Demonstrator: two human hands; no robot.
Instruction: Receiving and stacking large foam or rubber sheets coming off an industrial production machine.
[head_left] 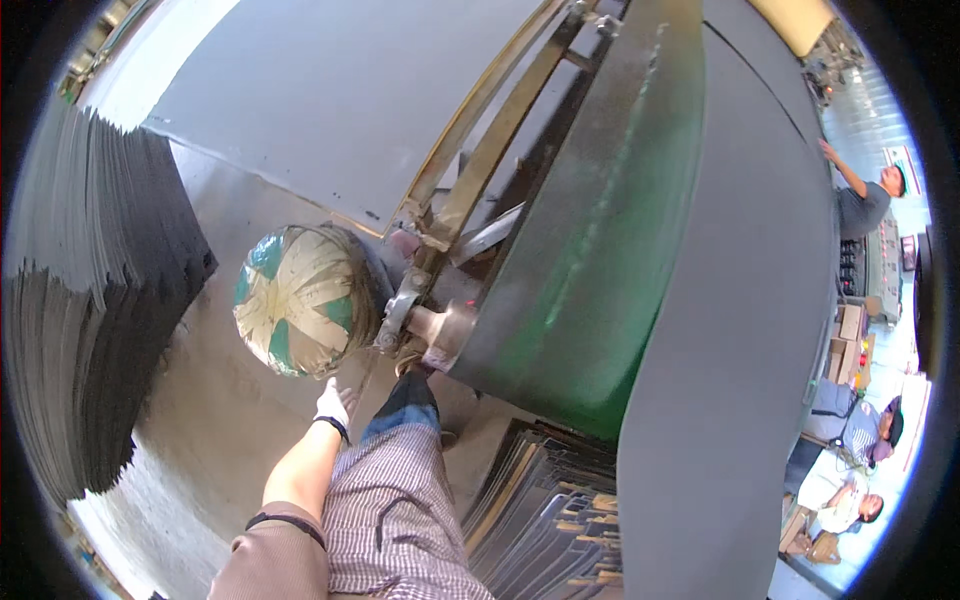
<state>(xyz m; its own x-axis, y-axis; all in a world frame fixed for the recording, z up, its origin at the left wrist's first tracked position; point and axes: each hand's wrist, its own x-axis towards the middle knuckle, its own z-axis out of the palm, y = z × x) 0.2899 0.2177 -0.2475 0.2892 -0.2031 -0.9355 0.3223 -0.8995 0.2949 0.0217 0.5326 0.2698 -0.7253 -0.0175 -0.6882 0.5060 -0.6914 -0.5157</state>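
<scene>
My left hand (335,402), in a pale glove with a dark band at the wrist, hangs beside my leg. Its fingers look stretched out and hold nothing. Nearest to it is a round bundle (300,305) wrapped in beige and green tape, which it does not appear to touch. My right hand is out of view. To the right of my leg, a wide green and dark belt (600,230) runs over a roller on a metal frame (490,140). A long grey sheet (720,330) curves down beside the belt.
A tall stack of dark sheets (90,290) stands at the left. More sheets (550,500) are piled below the belt's end. A large grey panel (330,90) lies beyond the bundle. A co-worker (865,200) reaches toward the grey sheet; other people (845,495) are farther off.
</scene>
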